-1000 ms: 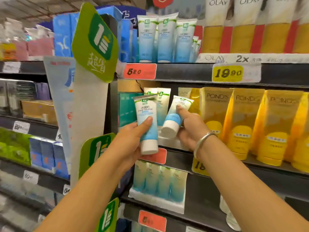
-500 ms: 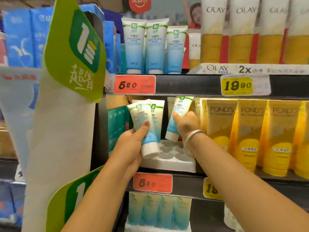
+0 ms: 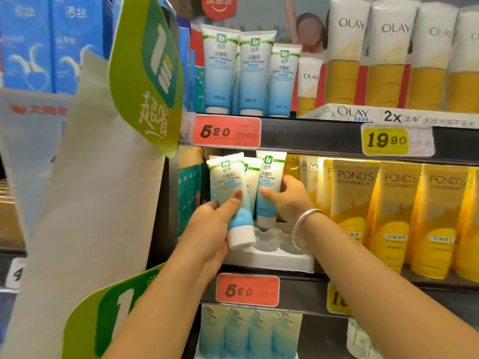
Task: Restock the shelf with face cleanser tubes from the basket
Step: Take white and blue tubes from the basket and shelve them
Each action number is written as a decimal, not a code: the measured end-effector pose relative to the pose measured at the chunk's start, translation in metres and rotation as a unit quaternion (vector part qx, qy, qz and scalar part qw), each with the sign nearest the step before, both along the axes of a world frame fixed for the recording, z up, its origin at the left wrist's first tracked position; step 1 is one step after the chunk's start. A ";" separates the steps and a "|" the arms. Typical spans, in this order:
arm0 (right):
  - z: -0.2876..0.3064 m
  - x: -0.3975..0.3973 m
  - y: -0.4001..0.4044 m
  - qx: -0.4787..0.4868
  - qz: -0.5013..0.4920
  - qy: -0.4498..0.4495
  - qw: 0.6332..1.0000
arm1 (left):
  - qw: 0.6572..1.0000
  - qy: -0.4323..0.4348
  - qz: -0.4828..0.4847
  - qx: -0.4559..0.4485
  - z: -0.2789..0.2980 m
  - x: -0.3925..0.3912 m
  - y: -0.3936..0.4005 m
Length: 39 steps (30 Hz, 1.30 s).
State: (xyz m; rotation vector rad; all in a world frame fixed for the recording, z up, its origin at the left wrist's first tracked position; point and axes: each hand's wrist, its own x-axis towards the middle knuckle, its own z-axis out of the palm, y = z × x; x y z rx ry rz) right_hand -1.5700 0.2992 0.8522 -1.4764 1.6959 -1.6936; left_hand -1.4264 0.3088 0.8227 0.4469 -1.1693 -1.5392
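My left hand [image 3: 216,224] grips a blue-and-white face cleanser tube [image 3: 230,193], cap down and tilted, just over the front of the white moulded tray [image 3: 280,257] on the middle shelf. My right hand [image 3: 290,200] holds a second tube [image 3: 268,185] upright with its cap at a tray socket near the back. Another tube [image 3: 250,174] stands behind, between the two. The basket is out of view.
Yellow Pond's tubes [image 3: 352,208] crowd the shelf right of the tray. More cleanser tubes [image 3: 241,73] stand on the shelf above, beside Olay tubes [image 3: 388,55]. A green-and-white aisle sign [image 3: 145,73] juts out at left. Red price tags [image 3: 247,290] mark the shelf edges.
My right hand has brought its tube upright and lowered it toward the tray's back sockets. My left hand has stayed near the tray front with its tube. The view has moved closer.
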 end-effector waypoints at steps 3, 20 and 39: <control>0.000 0.000 0.001 0.009 -0.010 0.023 1.000 | 1.000 0.001 0.002 -0.009 0.001 -0.001 0.001; -0.008 -0.003 0.002 -0.009 0.021 0.007 1.000 | 0.999 -0.027 0.029 -0.015 0.001 -0.005 0.004; -0.015 0.017 0.052 -0.034 0.071 0.026 0.997 | 0.997 -0.060 0.056 0.000 0.015 -0.013 0.010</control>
